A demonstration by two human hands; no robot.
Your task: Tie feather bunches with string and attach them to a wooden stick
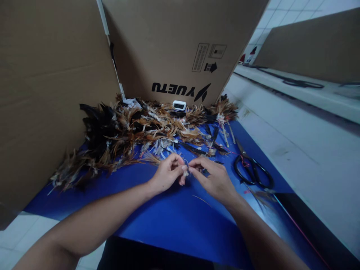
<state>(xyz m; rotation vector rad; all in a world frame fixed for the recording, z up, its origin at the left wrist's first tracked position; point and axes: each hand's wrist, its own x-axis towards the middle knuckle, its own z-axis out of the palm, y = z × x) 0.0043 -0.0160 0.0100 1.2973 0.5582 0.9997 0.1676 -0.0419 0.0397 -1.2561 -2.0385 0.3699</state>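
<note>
Cardboard walls (47, 93) stand along the left and far sides of a blue work mat (168, 217), the far panel printed with a black logo. To the right runs a pale tiled ledge. Across the far part of the mat lies a heap of brown, black and white feathers (132, 131), with a small white device (179, 105) at its far edge. Black scissors (252, 170) lie flat on the right of the mat, near a few thin sticks (225, 135) tipped with feathers.

Both hands meet near the middle of the mat, just in front of the heap. Left hand (166, 174) has its fingers curled, thumb and forefinger pinching a small pale feather tuft (185, 173). Right hand (215, 178) pinches the same tuft from the other side, fingertips touching the left hand's, remaining fingers loosely bent.
</note>
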